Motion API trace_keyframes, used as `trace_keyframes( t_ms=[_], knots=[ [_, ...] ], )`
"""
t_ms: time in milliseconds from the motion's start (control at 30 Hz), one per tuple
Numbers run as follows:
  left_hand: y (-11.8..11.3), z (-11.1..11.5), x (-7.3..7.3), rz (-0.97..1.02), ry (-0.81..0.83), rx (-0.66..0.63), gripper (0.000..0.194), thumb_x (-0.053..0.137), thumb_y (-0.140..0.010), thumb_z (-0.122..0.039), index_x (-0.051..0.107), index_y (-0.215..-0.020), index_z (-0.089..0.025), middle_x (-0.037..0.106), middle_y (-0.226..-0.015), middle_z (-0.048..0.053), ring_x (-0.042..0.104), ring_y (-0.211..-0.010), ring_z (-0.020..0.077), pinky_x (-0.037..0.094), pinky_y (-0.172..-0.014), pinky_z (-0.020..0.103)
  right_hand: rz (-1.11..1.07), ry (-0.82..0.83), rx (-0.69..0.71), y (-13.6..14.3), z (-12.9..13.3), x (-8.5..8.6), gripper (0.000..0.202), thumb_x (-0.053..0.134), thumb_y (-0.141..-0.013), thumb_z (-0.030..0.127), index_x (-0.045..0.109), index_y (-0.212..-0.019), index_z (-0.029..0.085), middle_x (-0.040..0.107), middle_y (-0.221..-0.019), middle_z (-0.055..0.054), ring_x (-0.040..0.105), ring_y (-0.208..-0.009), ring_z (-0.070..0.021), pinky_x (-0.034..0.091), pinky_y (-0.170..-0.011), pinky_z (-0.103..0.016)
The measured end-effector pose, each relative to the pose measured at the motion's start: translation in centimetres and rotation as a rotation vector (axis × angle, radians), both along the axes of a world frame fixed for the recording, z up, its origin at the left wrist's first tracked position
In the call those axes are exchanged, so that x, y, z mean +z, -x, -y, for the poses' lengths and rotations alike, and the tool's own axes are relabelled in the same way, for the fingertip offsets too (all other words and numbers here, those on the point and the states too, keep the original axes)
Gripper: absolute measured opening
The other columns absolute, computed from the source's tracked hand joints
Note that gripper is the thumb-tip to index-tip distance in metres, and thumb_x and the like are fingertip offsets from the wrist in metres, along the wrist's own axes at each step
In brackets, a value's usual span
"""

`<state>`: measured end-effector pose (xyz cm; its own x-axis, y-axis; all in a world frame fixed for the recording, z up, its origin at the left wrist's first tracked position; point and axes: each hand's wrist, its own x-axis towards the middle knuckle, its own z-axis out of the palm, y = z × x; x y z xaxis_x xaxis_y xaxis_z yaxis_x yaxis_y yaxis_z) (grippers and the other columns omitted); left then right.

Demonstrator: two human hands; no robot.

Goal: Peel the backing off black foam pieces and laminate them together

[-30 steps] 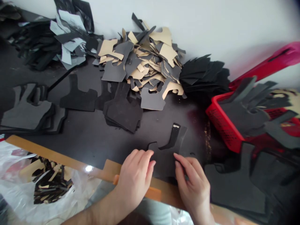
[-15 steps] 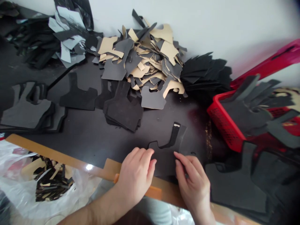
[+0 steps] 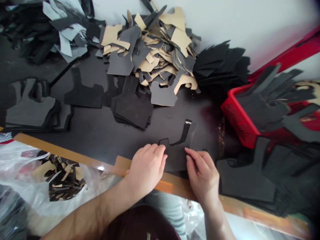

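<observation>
A dark grey cut-out sheet piece (image 3: 175,157) lies in front of me near the table's front edge, its narrow arm pointing up and right. A black layer with a small white mark shows along the inner edge of that arm. My left hand (image 3: 148,165) is closed at the piece's left edge, thumb and fingers pinched together. At the right edge my right hand (image 3: 203,170) pinches the piece between thumb and fingertips, the other fingers curled. Just beyond lies a stack of black cut-out pieces (image 3: 132,108).
A heap of tan and grey cut-outs (image 3: 160,56) stands against the wall. On the right are a red basket (image 3: 243,123) of grey pieces and a stack of dark pieces (image 3: 247,176). More grey pieces (image 3: 31,110) lie left. A plastic bag of scraps (image 3: 63,180) hangs below the edge.
The whole view has shifted, so the table and hands appear higher in the picture. Both hands keep nearly the same place on the dark piece.
</observation>
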<state>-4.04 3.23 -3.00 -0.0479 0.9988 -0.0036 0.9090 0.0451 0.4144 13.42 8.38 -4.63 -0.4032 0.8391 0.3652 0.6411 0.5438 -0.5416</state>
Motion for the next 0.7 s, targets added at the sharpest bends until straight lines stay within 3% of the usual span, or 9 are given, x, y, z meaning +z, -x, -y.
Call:
trace_keyframes(
  t_ms=[300, 433, 567, 700],
  knots=[
    [1.6, -0.4, 1.1, 0.012, 0.118, -0.084, 0.027, 0.043, -0.089, -0.010, 0.061, -0.105, -0.021, 0.062, -0.079, 0.000, 0.059, -0.075, 0.0161, 0.041, -0.061, 0.027, 0.041, -0.014, -0.014, 0.0, 0.1, -0.2, 0.023, 0.051, -0.089, 0.013, 0.064, -0.108, 0.016, 0.056, -0.084, -0.004, 0.058, -0.075, -0.0113, 0.049, -0.070, -0.023],
    [2.0, -0.3, 0.9, 0.043, 0.102, -0.105, 0.023, 0.043, -0.091, -0.015, 0.063, -0.102, -0.020, 0.059, -0.077, 0.001, 0.058, -0.073, 0.0151, 0.041, -0.060, 0.025, 0.040, -0.021, -0.017, -0.1, 0.2, -0.1, 0.023, 0.049, -0.090, 0.015, 0.064, -0.108, 0.017, 0.056, -0.084, -0.004, 0.058, -0.075, -0.0119, 0.050, -0.070, -0.024],
    [1.5, 0.1, 0.4, 0.053, -0.030, -0.071, 0.020, 0.042, -0.093, -0.018, 0.062, -0.098, -0.017, 0.056, -0.082, 0.003, 0.054, -0.071, 0.0141, 0.044, -0.062, 0.026, 0.026, -0.034, -0.004, -0.1, 0.2, -0.2, 0.023, 0.050, -0.090, 0.014, 0.063, -0.108, 0.017, 0.056, -0.084, -0.004, 0.058, -0.076, -0.0120, 0.050, -0.072, -0.024],
    [0.4, 0.7, 0.2, 0.178, -0.253, -0.147, 0.015, 0.043, -0.093, -0.015, 0.057, -0.098, -0.013, 0.054, -0.098, 0.008, 0.054, -0.093, 0.0166, 0.049, -0.082, 0.030, 0.021, -0.023, 0.005, -0.2, 0.3, -0.2, 0.024, 0.050, -0.089, 0.012, 0.063, -0.109, 0.015, 0.056, -0.085, -0.004, 0.058, -0.076, -0.0118, 0.050, -0.072, -0.024]
  ],
)
